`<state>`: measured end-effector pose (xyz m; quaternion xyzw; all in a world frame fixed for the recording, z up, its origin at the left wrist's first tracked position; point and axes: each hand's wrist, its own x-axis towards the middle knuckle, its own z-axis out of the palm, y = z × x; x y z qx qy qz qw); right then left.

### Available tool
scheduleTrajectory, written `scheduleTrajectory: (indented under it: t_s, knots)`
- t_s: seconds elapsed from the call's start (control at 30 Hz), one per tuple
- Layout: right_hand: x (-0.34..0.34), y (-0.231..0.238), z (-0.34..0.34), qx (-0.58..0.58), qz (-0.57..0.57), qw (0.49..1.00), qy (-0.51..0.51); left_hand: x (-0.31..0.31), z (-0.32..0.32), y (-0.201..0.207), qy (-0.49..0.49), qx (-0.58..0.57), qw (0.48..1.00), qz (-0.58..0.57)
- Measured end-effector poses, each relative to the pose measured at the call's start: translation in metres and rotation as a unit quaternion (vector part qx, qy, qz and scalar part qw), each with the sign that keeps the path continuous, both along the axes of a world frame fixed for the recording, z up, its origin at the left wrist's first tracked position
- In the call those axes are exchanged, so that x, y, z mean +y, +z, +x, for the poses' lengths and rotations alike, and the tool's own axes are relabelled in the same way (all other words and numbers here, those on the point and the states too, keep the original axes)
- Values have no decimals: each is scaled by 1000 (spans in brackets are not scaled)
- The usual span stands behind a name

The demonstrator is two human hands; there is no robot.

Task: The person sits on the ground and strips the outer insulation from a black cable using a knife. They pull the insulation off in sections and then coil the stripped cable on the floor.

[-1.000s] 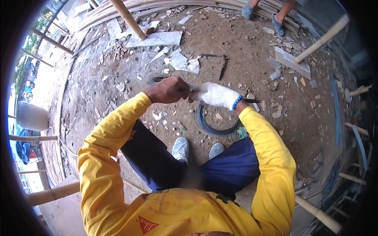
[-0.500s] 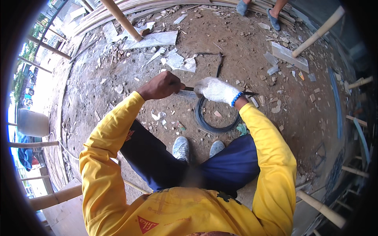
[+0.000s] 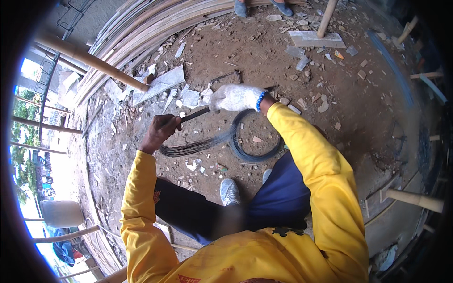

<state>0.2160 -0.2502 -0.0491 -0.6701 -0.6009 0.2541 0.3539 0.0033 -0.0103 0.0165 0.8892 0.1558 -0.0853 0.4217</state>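
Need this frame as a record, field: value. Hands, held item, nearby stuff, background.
left hand: bare, gripping dark bar
right hand: white-gloved, closed around the same bar
bar: spans between the hands, tilted up toward the right
nearby: wire coil and fanned wire strands; whether joined, unclear
ground: dirt, scattered rubble
background: stacked planks, bamboo pole
other person: feet at top edge

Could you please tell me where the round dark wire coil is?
In the head view, the round dark wire coil lies on the brown dirt, just right of centre, below the white-gloved right hand and above the grey shoes.
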Motion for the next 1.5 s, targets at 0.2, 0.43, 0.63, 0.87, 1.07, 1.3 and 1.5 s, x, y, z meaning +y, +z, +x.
scheduleTrajectory:
  t_s: [0.2, 0.43, 0.63, 0.87, 1.07, 1.3, 1.5]
  knots:
    - [4, 5, -1, -205, -114, 967, -94, -5, 6, -7, 4, -7, 1000, -12]
    - [-22, 22, 16, -115, 38, 970, -211, -3, 2, -4, 37, -45, 995, -76]
    - [-3, 31, -30, -174, 150, 962, -147, -20, 10, -1, -18, -23, 1000, 2]
    - [15, 16, -47, -79, 13, 996, -35, -31, 22, -2, -91, -34, 995, 11]
    - [13, 18, -30, -54, 19, 997, -48, -15, 14, 4, -67, -27, 990, -120]
    - [-5, 18, -17, -14, 34, 998, -45, 5, 2, -2, -66, 1, 970, -235]
    - [-8, 24, -22, 122, -85, 988, 28, -3, -2, -3, -128, -43, 981, -142]
